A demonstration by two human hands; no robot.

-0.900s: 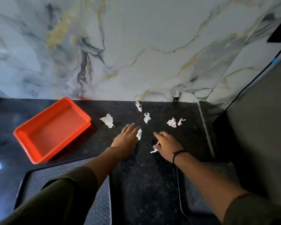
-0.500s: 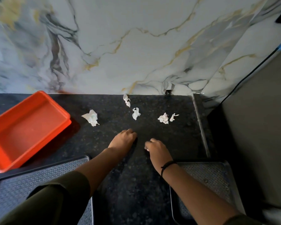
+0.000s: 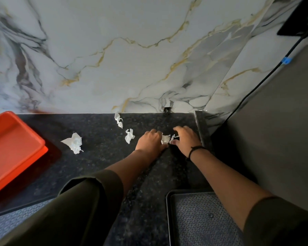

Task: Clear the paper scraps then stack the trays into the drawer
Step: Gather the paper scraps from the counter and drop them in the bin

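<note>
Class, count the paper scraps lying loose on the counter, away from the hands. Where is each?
3. One nearest the orange tray, one by the wall, one beside the left hand. More sit bunched between both hands, partly hidden.

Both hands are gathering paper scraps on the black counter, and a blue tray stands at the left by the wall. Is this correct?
Nearly. The head view shows the tray at the left is orange-red, not blue. The rest is right: the left hand and right hand are closing around paper scraps on the black counter.
</note>
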